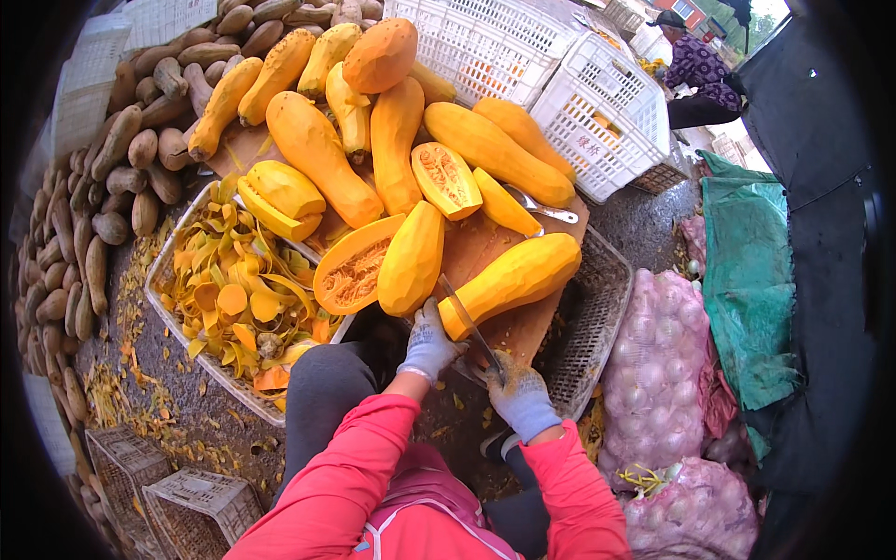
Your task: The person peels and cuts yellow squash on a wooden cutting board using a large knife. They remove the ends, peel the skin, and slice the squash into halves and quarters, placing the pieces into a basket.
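Peeled squash (511, 280) looks smooth and matt, knife (469, 329) is shiny metal, gloves are knit cloth, board (476, 245) at 12 o'clock is worn wood.

I count two halved squashes (353, 266) showing seeds, one knife (469, 327), two white crates (611, 112), two mesh onion sacks (658, 359).

Your hands (471, 369) have bare board (527, 327) just right of the knife (471, 327). Peeled squash (411, 257) crowd ahead; peel crate (182, 327) blocks left, onion sacks (658, 364) right.
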The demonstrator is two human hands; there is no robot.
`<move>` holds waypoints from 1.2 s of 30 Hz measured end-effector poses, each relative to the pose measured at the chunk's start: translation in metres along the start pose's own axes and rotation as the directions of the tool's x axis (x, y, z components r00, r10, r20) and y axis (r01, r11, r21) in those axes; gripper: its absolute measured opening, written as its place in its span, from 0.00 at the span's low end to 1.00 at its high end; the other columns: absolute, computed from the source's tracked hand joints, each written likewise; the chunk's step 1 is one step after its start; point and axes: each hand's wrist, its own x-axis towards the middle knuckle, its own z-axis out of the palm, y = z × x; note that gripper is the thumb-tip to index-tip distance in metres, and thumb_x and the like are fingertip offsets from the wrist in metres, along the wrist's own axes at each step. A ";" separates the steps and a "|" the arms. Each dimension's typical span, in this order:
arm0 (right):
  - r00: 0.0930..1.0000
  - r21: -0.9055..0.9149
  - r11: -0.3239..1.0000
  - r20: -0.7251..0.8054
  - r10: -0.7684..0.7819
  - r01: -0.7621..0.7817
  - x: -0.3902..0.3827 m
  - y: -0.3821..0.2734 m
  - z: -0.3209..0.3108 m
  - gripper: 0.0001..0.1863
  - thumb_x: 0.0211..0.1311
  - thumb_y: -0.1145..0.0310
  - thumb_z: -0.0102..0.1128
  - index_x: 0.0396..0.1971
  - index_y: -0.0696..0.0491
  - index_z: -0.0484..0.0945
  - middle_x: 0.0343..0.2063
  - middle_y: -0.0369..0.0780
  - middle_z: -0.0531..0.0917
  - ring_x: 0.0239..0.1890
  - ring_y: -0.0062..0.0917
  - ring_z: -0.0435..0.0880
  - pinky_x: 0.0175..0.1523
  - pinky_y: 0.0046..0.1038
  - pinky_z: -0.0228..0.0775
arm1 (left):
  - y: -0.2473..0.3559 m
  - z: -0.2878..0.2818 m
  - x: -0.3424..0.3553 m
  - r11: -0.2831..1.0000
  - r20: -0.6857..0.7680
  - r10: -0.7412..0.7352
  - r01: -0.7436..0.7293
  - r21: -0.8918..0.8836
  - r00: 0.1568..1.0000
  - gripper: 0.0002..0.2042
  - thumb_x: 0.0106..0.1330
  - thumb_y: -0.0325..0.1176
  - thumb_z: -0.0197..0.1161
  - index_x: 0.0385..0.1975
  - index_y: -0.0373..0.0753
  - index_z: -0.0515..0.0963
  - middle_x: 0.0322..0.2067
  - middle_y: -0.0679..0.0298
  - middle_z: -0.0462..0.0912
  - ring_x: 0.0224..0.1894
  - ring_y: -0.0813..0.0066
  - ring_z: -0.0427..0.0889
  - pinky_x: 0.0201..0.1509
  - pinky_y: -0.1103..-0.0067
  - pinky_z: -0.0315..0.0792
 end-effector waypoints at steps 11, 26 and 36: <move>0.996 -0.046 0.998 -0.077 -0.050 0.046 -0.014 0.000 -0.006 0.23 0.67 0.58 0.58 0.59 0.49 0.76 0.36 0.52 0.85 0.38 0.50 0.85 0.45 0.47 0.78 | 0.016 0.001 0.006 0.987 0.043 0.013 -0.020 0.162 0.999 0.43 0.43 0.40 0.82 0.59 0.36 0.65 0.55 0.41 0.73 0.57 0.42 0.77 0.61 0.60 0.75; 0.990 -0.147 0.988 0.123 0.070 -0.052 0.004 -0.014 -0.059 0.16 0.66 0.62 0.58 0.48 0.54 0.79 0.30 0.55 0.84 0.36 0.52 0.85 0.44 0.51 0.76 | 0.016 0.018 0.017 0.990 0.042 0.071 -0.075 0.118 0.997 0.46 0.40 0.37 0.83 0.60 0.35 0.63 0.57 0.42 0.71 0.57 0.41 0.76 0.61 0.61 0.74; 0.970 -0.222 0.974 0.223 0.101 -0.050 0.045 0.005 -0.062 0.12 0.64 0.64 0.54 0.34 0.58 0.80 0.31 0.56 0.85 0.36 0.51 0.85 0.47 0.49 0.77 | 0.031 0.044 0.027 0.982 0.065 0.034 -0.045 0.182 0.997 0.55 0.40 0.47 0.84 0.67 0.33 0.58 0.59 0.38 0.68 0.59 0.37 0.73 0.63 0.60 0.72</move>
